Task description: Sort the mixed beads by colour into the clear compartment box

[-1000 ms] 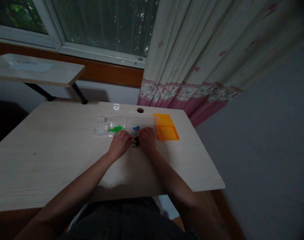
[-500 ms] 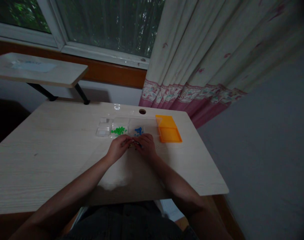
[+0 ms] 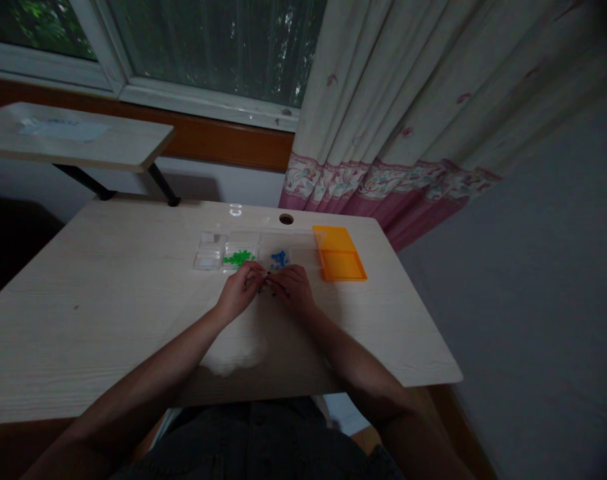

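Observation:
My left hand [image 3: 240, 292] and my right hand [image 3: 294, 289] meet fingertip to fingertip on the pale wooden table [image 3: 133, 313]. Both have their fingers curled into a pinch around some tiny dark pieces [image 3: 266, 285], too small to name. Just beyond the fingers lies a clear compartment tray [image 3: 208, 257]. One cell holds several green beads [image 3: 239, 256], the cell to its right holds blue beads [image 3: 279, 257].
An orange lid [image 3: 339, 253] lies right of the tray. A cable hole [image 3: 286, 219] sits near the table's far edge. A second desk [image 3: 73, 137] stands at the back left under the window, a curtain [image 3: 408, 113] hangs at the right.
The dark pile seen between my hands a second ago is now mostly covered as both hands closed in on it. The view has shifted slightly.

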### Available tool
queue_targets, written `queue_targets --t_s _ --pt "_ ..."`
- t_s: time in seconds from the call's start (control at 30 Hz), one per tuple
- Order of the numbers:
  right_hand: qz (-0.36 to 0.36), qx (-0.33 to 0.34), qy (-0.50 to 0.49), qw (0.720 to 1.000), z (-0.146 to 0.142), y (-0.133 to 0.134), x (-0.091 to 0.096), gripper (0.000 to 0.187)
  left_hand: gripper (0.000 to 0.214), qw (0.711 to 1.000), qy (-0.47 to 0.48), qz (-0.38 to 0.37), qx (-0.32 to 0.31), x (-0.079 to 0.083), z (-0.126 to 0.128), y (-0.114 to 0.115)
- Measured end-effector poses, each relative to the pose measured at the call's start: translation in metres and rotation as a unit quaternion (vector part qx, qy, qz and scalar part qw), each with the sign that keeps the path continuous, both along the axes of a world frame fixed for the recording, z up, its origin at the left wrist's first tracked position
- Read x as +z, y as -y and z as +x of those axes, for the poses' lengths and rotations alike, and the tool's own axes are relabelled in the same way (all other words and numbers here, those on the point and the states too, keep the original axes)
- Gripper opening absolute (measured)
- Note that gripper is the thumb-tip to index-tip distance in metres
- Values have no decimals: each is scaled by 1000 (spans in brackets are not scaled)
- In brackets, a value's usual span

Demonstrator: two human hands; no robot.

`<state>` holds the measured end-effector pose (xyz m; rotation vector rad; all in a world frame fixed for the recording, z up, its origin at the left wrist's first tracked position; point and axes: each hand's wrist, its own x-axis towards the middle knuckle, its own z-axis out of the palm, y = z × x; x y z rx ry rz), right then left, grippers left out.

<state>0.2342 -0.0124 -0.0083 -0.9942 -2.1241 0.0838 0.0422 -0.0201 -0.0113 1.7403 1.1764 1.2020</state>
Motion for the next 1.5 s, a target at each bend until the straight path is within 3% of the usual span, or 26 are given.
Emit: queue_targets --t_s 0.33,0.6,0.73,0.9,1.03,1.23,1.5 --pt "12 33 -51 998 -3 -2 -1 16 22 1000 5 -1 -30 -7 0 -1" --pt "3 11 -52 999 -4 0 1 17 21 1000 -16 5 -17 0 1 1" --pt "-11 -29 -75 997 0 -3 3 18 22 998 -52 30 12 1 1 1" --pt "-12 -145 -121 982 9 -14 5 21 21 991 -66 91 73 4 0 -1" --pt "-10 -191 -116 975 13 -21 2 19 19 988 -88 108 69 7 0 -2" --pt "-36 -198 -74 977 12 -25 -5 15 18 987 -116 102 48 7 0 -2" --pt "-49 -183 -88 978 13 -26 -4 20 18 983 -135 118 40 3 -2 -4"
